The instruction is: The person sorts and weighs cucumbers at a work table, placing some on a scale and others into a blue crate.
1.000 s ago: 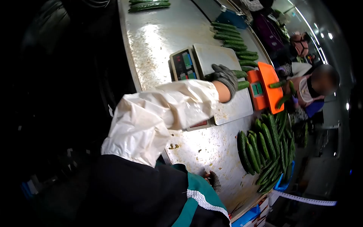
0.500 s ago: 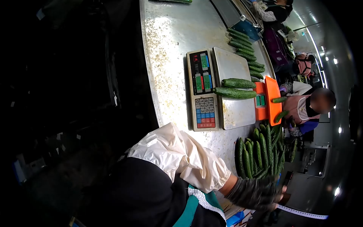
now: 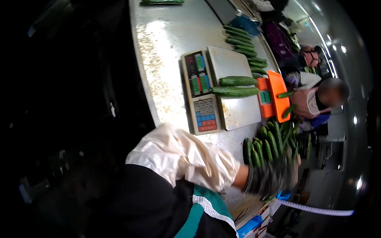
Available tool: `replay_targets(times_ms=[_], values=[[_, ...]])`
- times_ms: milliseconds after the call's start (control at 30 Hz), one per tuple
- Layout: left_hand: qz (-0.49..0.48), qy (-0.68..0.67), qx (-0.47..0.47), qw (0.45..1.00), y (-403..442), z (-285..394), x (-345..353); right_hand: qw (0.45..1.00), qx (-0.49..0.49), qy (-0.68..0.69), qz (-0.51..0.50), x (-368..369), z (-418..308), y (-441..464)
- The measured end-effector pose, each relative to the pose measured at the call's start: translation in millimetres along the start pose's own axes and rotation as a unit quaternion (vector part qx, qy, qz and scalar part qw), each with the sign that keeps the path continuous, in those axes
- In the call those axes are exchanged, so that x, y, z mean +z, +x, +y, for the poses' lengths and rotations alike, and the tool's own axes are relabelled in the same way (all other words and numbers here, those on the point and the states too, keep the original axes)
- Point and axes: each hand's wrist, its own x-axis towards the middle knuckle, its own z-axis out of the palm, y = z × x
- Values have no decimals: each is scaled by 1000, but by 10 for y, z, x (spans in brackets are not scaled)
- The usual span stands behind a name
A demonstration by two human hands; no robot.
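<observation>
The view lies on its side. My right hand (image 3: 276, 173), in a dark patterned glove with bare fingertips, is over the near end of a pile of cucumbers (image 3: 266, 146). Motion smears its fingers, so I cannot see whether it grips a cucumber. A cream sleeve covers my forearm. Beside the pile is a digital scale (image 3: 236, 115) with lit displays and a keypad. Lying side by side on its metal plate are two cucumbers, one (image 3: 238, 81) slightly shorter than the other (image 3: 235, 92). My left hand is out of view.
Several cucumbers (image 3: 245, 49) form a row beyond the scale. Across the metal table (image 3: 178, 27), a person in a pink apron (image 3: 306, 104) is at an orange scale (image 3: 281, 104) with two cucumbers by its tray. Another cucumber (image 3: 162, 2) lies at the top edge.
My right hand has moved from beside the cucumber pile to over its near part. The whole view has shifted a little. Both cucumbers remain on the scale.
</observation>
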Motion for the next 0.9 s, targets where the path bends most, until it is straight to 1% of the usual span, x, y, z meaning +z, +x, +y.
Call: replay_targets(times_ms=[67, 133, 200, 267, 300, 333, 367, 400, 433, 533, 567, 600, 733, 833, 900], values=[[-62, 74, -45, 994, 105, -347, -102, 1000, -1, 5, 13, 44, -53, -8], [-145, 183, -97, 968, 208, -784, -229, 1000, -3, 9, 17, 84, -126, -42], [-236, 293, -148, 915, 283, -1270, -367, 1000, -13, 4, 24, 104, -99, -59], [-303, 393, -178, 850, 331, -1698, -472, 998, -44, -15, 32, 110, 39, -19], [-305, 442, -175, 825, 334, -1857, -505, 996, -75, -48, 27, 114, 89, 23], [-331, 469, -178, 799, 313, -1975, -524, 996, -79, -34, 35, 117, 139, 50], [-328, 504, -171, 780, 362, -1983, -576, 994, -93, -43, 38, 112, 165, 69], [-575, 323, -320, 680, 447, -1991, -621, 992, -107, -55, 41, 106, 195, 93], [-579, 326, -310, 680, 438, -2026, -620, 992, -108, -46, 47, 112, 206, 112], [-538, 309, -312, 720, 462, -2034, -609, 992, -103, -38, 58, 117, 277, 151], [-540, 311, -307, 720, 529, -2019, -607, 989, -121, -52, 64, 118, 318, 168], [-544, 313, -308, 715, 609, -1978, -618, 986, -139, -66, 70, 119, 328, 179], [-598, 280, -345, 667, 928, -1894, -647, 988, -127, -37, 80, 114, 287, 161], [-629, 255, -374, 632, 1100, -1884, -671, 991, -105, -2, 87, 101, 198, 142], [-639, 255, -379, 619, 1133, -1948, -678, 992, -74, 42, 96, 105, 162, 153]])
